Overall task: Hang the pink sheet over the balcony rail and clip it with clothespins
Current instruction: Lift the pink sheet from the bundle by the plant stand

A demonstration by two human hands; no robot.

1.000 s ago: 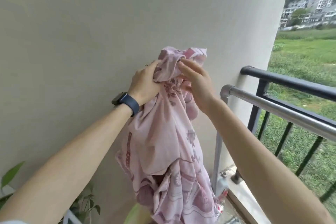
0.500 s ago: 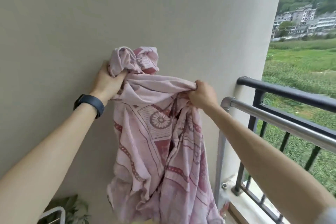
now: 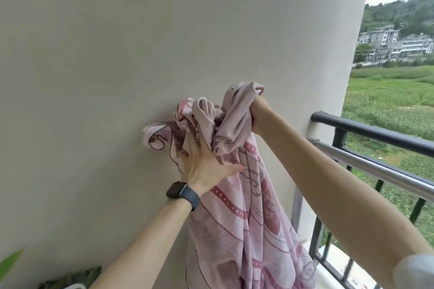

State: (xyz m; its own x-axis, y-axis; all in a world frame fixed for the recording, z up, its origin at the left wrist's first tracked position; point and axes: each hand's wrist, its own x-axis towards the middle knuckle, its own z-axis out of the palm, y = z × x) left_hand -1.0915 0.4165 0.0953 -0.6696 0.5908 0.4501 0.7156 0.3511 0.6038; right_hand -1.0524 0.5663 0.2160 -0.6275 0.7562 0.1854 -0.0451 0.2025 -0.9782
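Note:
The pink patterned sheet hangs bunched in front of the pale wall, its top crumpled into a wad. My right hand grips a gathered fold at the top of the wad, raised highest. My left hand, with a dark watch on the wrist, reaches into the bunched cloth from below with fingers spread and tips buried in the folds; whether it grips is unclear. The silver balcony rail runs to the right, below my right forearm, bare. No clothespins are visible.
A black outer railing with vertical bars stands beyond the silver rail. The pale wall fills the left and centre. Green plant leaves show at the bottom left. Fields and buildings lie beyond the balcony.
My hands, spread apart half a second ago, have come together at the top of the sheet. The right hand rose and took a higher fold; the left moved right, under the wad.

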